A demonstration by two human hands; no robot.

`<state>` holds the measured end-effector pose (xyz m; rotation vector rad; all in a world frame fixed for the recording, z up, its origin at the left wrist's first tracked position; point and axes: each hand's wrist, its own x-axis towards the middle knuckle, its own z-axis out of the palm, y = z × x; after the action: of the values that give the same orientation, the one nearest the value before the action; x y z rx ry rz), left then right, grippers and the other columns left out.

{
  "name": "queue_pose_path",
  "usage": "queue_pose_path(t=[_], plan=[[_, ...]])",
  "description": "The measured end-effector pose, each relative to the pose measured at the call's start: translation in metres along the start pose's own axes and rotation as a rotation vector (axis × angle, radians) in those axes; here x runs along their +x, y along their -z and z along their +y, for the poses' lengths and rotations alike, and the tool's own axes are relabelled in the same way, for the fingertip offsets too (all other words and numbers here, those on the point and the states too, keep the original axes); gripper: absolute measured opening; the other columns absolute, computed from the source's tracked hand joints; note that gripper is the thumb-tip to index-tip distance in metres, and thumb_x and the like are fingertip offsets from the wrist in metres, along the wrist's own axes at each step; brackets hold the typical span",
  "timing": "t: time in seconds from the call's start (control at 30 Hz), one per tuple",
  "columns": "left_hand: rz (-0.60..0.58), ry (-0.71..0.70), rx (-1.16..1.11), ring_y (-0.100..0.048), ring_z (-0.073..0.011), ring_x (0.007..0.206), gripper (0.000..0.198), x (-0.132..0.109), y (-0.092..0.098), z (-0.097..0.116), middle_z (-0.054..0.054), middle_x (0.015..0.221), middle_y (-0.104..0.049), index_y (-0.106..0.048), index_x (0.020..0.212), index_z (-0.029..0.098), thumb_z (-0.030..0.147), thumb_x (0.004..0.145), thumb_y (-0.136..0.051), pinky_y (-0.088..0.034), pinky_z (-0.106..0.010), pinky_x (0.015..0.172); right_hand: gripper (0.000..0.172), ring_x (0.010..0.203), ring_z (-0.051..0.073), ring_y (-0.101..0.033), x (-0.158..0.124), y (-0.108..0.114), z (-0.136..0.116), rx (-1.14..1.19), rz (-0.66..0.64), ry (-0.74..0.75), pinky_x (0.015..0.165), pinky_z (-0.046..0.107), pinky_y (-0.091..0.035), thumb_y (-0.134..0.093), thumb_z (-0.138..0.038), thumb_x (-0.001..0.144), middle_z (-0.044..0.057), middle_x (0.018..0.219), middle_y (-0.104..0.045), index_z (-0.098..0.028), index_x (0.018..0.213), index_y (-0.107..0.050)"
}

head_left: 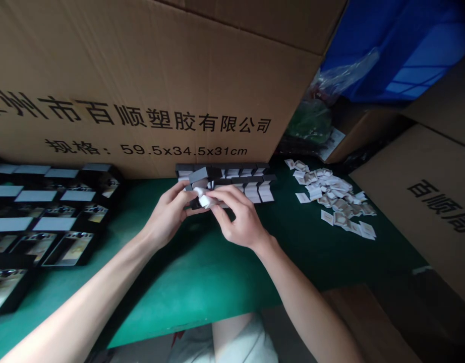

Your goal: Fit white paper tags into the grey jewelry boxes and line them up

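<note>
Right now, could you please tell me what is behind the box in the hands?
Behind the box are two rows of dark boxes, then a carton. The box and right hand cover part of the rows, so what is there cannot be seen.

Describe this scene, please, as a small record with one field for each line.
Left hand: holds a dark box, lid raised
Right hand: pinches a white piece at that box
Beyond the hands: rows of open boxes, pale inside
Left side: more dark boxes
Right side: pile of white packets
Surface: green table
Behind: printed carton
</note>
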<state>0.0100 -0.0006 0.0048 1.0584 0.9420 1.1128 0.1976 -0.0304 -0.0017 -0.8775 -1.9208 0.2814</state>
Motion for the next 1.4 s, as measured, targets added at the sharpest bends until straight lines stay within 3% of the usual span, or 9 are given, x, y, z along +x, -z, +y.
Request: queue_pose_path(t=[0.37, 0.57, 0.8, 1.17, 1.4], plan=[[-0.075, 0.012, 0.006, -0.071, -0.0285, 0.107, 0.032, -0.0023, 0.0023, -0.0019, -0.007, 0.115, -0.076, -0.076, 0.109, 0.020, 0.037, 0.082, -0.076, -0.065, -0.040, 0.090, 0.021, 0.117, 0.022, -0.069, 0.0017, -0.0028, 0.0047, -0.085, 0.023, 0.111, 0.102, 0.040, -0.058, -0.053, -0.018, 0.104, 0.010, 0.120, -0.075, -0.021, 0.120, -0.066], [-0.080, 0.000, 0.052, -0.072, -0.0291, 0.107, 0.034, -0.0010, 0.0037, -0.0051, -0.009, 0.118, -0.075, -0.077, 0.114, 0.020, 0.040, 0.086, -0.074, -0.066, -0.040, 0.089, 0.024, 0.117, 0.023, -0.068, 0.0001, -0.0028, 0.0081, -0.104, -0.011, 0.084, 0.101, 0.043, -0.059, -0.052, -0.019, 0.105, 0.009, 0.123, -0.075, -0.023, 0.123, -0.067], [-0.093, 0.006, 0.029, -0.071, -0.0304, 0.109, 0.031, -0.0024, 0.0015, -0.0024, -0.010, 0.112, -0.075, -0.074, 0.105, 0.020, 0.043, 0.085, -0.075, -0.064, -0.042, 0.092, 0.023, 0.115, 0.022, -0.069, 0.0003, -0.0044, 0.0070, -0.127, 0.028, 0.096, 0.100, 0.042, -0.059, -0.053, -0.020, 0.106, 0.010, 0.120, -0.076, -0.022, 0.121, -0.070], [-0.159, -0.058, -0.027, -0.071, -0.0248, 0.106, 0.034, -0.0027, 0.0045, -0.0017, -0.005, 0.107, -0.076, -0.075, 0.113, 0.023, 0.028, 0.080, -0.078, -0.063, -0.036, 0.094, 0.031, 0.116, 0.022, -0.068, 0.0008, -0.0036, 0.0038, -0.100, 0.075, 0.075, 0.101, 0.041, -0.061, -0.053, -0.018, 0.105, 0.008, 0.122, -0.074, -0.026, 0.130, -0.070], [-0.122, -0.106, 0.072, -0.070, -0.0306, 0.117, 0.043, -0.0054, 0.0035, 0.0015, -0.007, 0.121, -0.076, -0.073, 0.120, 0.023, 0.031, 0.078, -0.081, -0.063, -0.043, 0.097, 0.040, 0.120, 0.023, -0.067, -0.0012, -0.0062, 0.0035, -0.123, 0.052, 0.075, 0.104, 0.043, -0.060, -0.051, -0.015, 0.105, 0.007, 0.127, -0.073, -0.032, 0.137, -0.067]])
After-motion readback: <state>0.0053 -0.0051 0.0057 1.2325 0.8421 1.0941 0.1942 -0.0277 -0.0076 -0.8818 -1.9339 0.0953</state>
